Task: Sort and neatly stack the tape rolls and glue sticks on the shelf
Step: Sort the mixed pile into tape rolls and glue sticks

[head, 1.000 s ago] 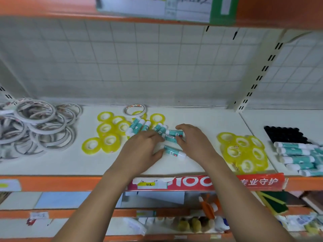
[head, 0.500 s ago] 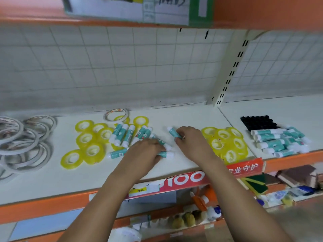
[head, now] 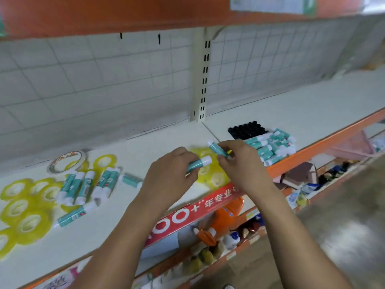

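My left hand (head: 169,177) grips a teal-and-white glue stick (head: 199,163) lifted above the white shelf (head: 158,140). My right hand (head: 239,163) pinches another glue stick (head: 215,148) just to its right. Both hands hover over a cluster of yellow tape rolls (head: 210,174), partly hidden beneath them. Several loose glue sticks (head: 87,185) lie on the shelf to the left, beside more yellow tape rolls (head: 23,207). A pile of glue sticks (head: 270,147) sits on the right shelf section.
A white tape roll with a printed core (head: 66,161) leans at the back left. A black block of caps (head: 244,129) lies behind the right pile. A slotted upright post (head: 203,80) divides the shelf. The lower shelf holds bottles and clutter.
Both hands have lifted off the shelf, each with a glue stick, and moved right over the yellow tape rolls. The view has swung to the right.
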Demonstrator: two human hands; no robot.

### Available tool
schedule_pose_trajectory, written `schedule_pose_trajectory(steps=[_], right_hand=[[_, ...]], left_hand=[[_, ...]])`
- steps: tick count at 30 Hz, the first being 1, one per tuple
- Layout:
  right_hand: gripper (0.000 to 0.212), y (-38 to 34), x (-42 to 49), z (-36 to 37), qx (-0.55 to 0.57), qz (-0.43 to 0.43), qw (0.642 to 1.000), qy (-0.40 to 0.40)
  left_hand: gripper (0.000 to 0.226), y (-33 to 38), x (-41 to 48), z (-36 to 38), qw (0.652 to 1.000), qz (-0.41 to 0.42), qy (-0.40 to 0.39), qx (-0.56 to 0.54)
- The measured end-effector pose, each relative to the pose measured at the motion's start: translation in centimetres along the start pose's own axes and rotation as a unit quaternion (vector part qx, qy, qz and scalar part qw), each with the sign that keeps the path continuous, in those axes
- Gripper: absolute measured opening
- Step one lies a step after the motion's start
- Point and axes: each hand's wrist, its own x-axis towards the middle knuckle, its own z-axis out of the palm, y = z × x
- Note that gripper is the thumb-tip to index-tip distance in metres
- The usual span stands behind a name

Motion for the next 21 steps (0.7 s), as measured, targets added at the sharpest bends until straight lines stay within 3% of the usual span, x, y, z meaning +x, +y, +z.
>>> schedule_pose_trajectory(steps=[9, 13, 21], right_hand=[[0.035, 11.0, 3.2, -6.8, -0.031, 0.019, 0.999, 0.021], [0.026, 14.4, 5.2, -8.4, -0.021, 0.012, 0.999, 0.022], [0.029, 18.7, 11.3, -8.2, -0.058, -0.049, 0.996, -0.05]], left_hand=[[0.022, 8.7, 8.1, 6.1, 1.0, 0.026, -0.001, 0.004], [0.024, 10.2, 11.4, 8.0, 1.0, -0.003, 0.0, 0.012], [0.024, 10.4, 16.3, 10.5, 0.998, -0.06, -0.003, 0.037]])
